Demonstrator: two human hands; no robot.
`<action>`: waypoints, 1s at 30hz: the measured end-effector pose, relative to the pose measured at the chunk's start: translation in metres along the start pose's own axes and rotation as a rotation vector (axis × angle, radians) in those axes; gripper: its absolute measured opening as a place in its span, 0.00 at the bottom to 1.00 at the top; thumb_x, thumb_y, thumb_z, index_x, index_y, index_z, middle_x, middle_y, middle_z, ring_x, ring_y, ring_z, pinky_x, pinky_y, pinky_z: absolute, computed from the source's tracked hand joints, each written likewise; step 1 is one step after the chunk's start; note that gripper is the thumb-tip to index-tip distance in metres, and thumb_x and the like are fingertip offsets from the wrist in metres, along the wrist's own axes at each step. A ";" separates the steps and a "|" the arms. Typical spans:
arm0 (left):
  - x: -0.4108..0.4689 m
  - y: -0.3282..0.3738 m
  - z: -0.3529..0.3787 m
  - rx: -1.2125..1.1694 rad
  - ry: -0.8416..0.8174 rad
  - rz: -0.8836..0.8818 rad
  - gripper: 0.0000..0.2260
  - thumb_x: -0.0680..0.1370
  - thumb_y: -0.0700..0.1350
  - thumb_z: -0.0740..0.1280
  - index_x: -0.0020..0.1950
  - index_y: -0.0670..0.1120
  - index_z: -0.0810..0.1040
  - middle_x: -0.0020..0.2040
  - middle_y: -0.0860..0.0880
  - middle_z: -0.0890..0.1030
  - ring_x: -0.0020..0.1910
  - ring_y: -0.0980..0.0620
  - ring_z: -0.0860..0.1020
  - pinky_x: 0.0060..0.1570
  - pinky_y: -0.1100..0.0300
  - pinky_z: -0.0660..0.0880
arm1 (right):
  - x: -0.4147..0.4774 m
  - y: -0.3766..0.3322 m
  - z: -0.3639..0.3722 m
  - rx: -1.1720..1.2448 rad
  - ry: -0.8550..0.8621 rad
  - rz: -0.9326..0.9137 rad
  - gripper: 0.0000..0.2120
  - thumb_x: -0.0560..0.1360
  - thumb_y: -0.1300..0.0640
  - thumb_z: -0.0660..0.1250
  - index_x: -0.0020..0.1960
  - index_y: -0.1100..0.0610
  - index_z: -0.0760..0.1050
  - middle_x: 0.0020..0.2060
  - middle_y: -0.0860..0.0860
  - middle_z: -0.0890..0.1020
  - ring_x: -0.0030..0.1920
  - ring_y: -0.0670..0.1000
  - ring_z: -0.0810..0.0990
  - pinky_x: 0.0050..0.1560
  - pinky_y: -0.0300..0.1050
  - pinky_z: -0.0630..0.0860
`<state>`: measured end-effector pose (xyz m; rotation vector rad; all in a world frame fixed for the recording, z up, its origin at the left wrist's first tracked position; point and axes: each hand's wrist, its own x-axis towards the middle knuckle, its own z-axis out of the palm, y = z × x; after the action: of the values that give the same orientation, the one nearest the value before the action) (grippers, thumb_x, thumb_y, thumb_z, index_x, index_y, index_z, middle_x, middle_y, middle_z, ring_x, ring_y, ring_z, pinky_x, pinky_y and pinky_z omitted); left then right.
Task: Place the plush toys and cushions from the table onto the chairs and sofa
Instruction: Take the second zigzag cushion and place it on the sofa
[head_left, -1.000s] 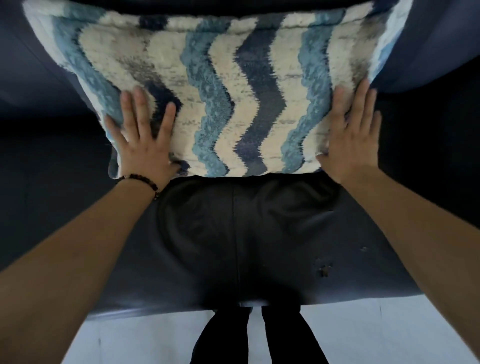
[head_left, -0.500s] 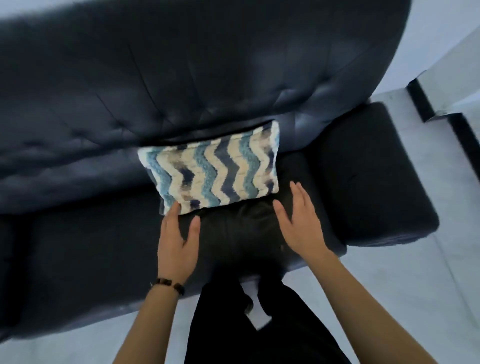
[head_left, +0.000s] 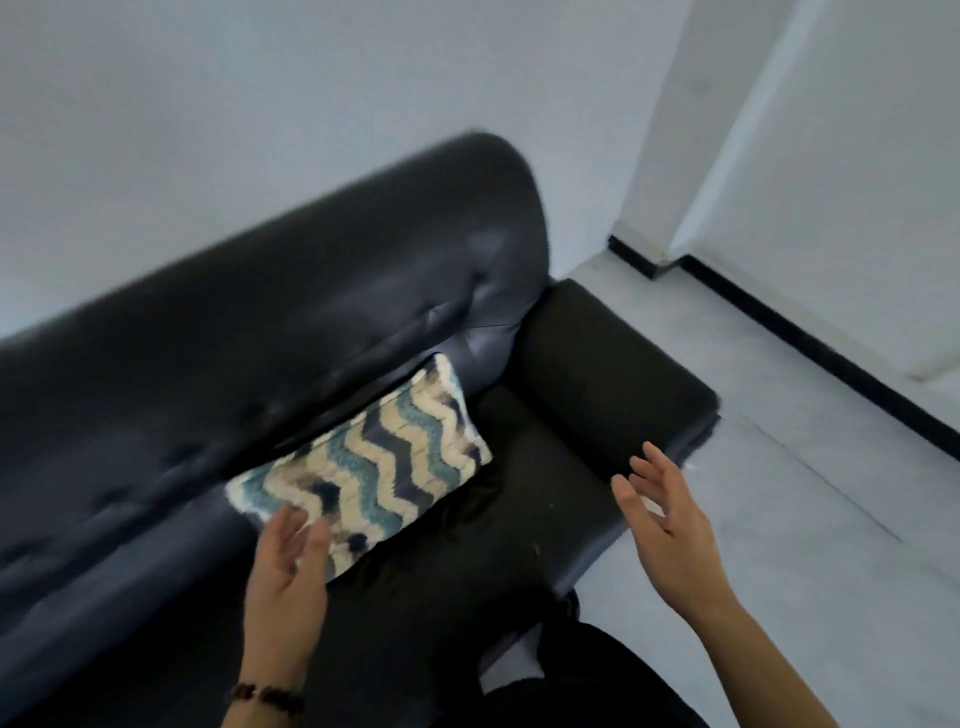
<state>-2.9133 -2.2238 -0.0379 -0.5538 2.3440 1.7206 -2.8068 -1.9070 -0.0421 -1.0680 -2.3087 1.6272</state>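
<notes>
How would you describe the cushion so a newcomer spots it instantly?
Find the dark sofa against the white wall. On its seat, propped against the backrest near the armrest, is the cushion. Its blue-and-cream zigzag stripes are the only pattern there.

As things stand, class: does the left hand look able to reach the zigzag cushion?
Probably yes: the left hand hangs open at the zigzag cushion's near corner on the sofa, nothing between them.

Zigzag cushion (head_left: 363, 467) on dark leather sofa (head_left: 260, 322).
</notes>
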 end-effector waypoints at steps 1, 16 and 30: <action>0.004 0.003 0.007 -0.013 -0.020 0.001 0.23 0.81 0.48 0.66 0.76 0.50 0.67 0.69 0.50 0.75 0.66 0.49 0.74 0.70 0.43 0.70 | -0.008 0.004 -0.014 0.002 0.060 0.020 0.27 0.81 0.48 0.64 0.78 0.49 0.63 0.68 0.45 0.75 0.67 0.46 0.74 0.59 0.35 0.69; -0.079 0.116 0.283 0.112 -0.519 0.251 0.21 0.82 0.48 0.65 0.75 0.49 0.69 0.68 0.48 0.76 0.64 0.50 0.77 0.67 0.47 0.74 | -0.047 0.121 -0.240 0.424 0.776 0.233 0.25 0.81 0.44 0.64 0.77 0.44 0.64 0.67 0.44 0.76 0.66 0.49 0.78 0.67 0.55 0.75; -0.264 0.193 0.622 0.398 -1.071 0.575 0.30 0.74 0.58 0.68 0.75 0.53 0.68 0.68 0.56 0.75 0.66 0.54 0.75 0.69 0.44 0.72 | 0.001 0.206 -0.487 0.516 1.080 0.314 0.23 0.81 0.48 0.66 0.74 0.46 0.67 0.66 0.44 0.77 0.64 0.44 0.78 0.60 0.44 0.77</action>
<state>-2.7941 -1.5350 0.0316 0.9555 1.9335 1.1304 -2.4795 -1.4921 -0.0182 -1.6316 -1.0147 1.1240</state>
